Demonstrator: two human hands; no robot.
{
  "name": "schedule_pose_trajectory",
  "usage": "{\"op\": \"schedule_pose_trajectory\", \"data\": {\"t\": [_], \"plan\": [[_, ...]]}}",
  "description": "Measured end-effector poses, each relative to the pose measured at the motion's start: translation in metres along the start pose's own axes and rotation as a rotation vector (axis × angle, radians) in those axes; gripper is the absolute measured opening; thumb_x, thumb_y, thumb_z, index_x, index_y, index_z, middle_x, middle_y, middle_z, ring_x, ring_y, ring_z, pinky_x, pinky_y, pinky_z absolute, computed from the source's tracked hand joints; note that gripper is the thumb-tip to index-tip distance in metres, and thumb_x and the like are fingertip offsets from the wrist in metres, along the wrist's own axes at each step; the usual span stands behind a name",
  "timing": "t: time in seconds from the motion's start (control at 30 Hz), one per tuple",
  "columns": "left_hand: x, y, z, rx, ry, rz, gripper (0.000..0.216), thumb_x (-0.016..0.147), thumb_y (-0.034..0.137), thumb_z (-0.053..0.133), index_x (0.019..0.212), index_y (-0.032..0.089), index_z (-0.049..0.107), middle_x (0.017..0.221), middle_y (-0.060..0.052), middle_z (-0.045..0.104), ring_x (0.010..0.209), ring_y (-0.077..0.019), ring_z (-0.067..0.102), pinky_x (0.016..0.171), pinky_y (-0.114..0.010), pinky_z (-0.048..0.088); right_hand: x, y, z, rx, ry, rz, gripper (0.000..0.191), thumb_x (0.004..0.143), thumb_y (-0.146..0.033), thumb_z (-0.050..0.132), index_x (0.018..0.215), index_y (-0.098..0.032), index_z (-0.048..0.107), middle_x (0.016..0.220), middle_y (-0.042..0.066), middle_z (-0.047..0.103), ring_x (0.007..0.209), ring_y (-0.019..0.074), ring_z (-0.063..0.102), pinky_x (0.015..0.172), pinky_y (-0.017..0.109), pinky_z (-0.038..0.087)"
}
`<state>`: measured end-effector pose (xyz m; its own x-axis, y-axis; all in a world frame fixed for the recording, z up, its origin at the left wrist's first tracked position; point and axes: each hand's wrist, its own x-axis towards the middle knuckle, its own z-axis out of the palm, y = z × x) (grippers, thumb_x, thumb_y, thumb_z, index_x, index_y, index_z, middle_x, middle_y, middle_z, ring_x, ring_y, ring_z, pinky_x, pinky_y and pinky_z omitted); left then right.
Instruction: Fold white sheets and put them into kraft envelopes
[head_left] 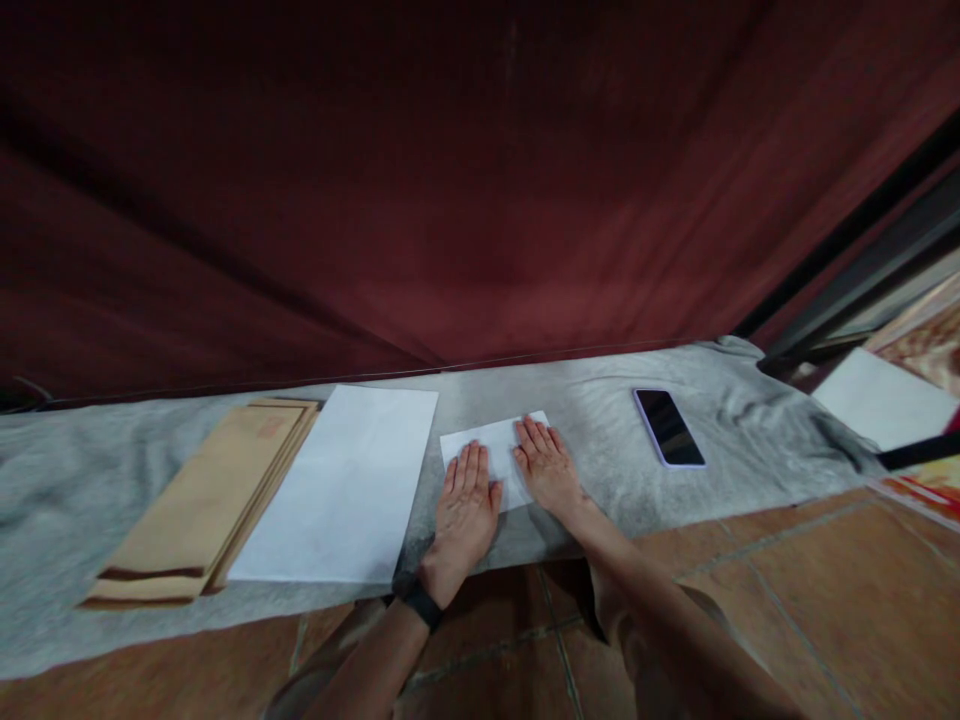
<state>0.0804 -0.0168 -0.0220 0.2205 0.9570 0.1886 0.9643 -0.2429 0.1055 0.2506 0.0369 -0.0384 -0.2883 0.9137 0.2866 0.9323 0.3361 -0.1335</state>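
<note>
A small folded white paper (491, 445) lies on a grey cloth-covered table (600, 420). My left hand (465, 510) lies flat on the paper's near left part, fingers stretched out together. My right hand (547, 465) presses flat on its right part, fingers extended. Neither hand grips anything. A black band sits on my left wrist.
Left of my hands lies a large white sheet (345, 485), and beyond it a stack of brown envelopes (206, 500). A dark phone (669, 427) rests to the right. A dark red curtain (450, 180) hangs behind the table. Tiled floor (825, 590) runs below; more papers lie at far right.
</note>
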Motion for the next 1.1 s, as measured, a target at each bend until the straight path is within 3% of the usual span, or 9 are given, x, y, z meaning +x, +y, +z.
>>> {"op": "schedule_pose_trajectory", "data": {"t": [0.2,0.57,0.67,0.83,1.1], "plan": [[-0.001,0.000,-0.001,-0.006,0.000,-0.026,0.058,0.102,0.035,0.034,0.153,0.009,0.039,0.160,-0.015,0.038,0.151,-0.0251,0.031,0.124,-0.046,0.028,-0.003,0.010,0.000,-0.024,-0.005,0.020,0.052,0.106,-0.031,0.032,0.154,-0.012,0.041,0.158,0.013,0.041,0.146,0.0259,0.040,0.119,0.045,0.031],[-0.002,-0.010,0.002,0.014,0.014,-0.066,0.060,0.103,0.037,0.032,0.154,0.005,0.036,0.161,-0.018,0.035,0.152,-0.0268,0.029,0.125,-0.048,0.023,-0.006,0.032,-0.006,-0.059,0.024,0.141,0.053,0.106,-0.029,0.030,0.151,-0.006,0.044,0.155,0.017,0.046,0.143,0.0295,0.043,0.118,0.049,0.031],[-0.001,-0.006,0.002,0.008,0.003,-0.075,0.059,0.103,0.036,0.032,0.154,0.007,0.037,0.162,-0.017,0.034,0.153,-0.0292,0.028,0.125,-0.052,0.022,-0.003,0.022,-0.011,-0.017,0.001,0.071,0.053,0.106,-0.029,0.029,0.153,-0.006,0.041,0.158,0.016,0.041,0.146,0.0279,0.039,0.120,0.048,0.030],[0.000,-0.001,0.002,-0.028,-0.019,-0.040,0.055,0.103,0.035,0.032,0.155,0.020,0.037,0.163,-0.010,0.036,0.154,-0.0287,0.023,0.124,-0.060,0.018,-0.005,-0.004,-0.011,0.097,-0.072,-0.173,0.050,0.106,-0.033,0.035,0.155,-0.021,0.040,0.162,0.007,0.036,0.149,0.0219,0.034,0.122,0.044,0.029],[-0.002,-0.015,0.003,-0.041,0.013,-0.055,0.059,0.104,0.039,0.030,0.154,0.010,0.036,0.162,-0.016,0.034,0.153,-0.0270,0.027,0.125,-0.050,0.023,-0.009,0.011,-0.003,-0.019,-0.021,-0.035,0.053,0.106,-0.035,0.036,0.155,-0.017,0.039,0.160,0.011,0.039,0.147,0.0252,0.039,0.120,0.046,0.029]]}}
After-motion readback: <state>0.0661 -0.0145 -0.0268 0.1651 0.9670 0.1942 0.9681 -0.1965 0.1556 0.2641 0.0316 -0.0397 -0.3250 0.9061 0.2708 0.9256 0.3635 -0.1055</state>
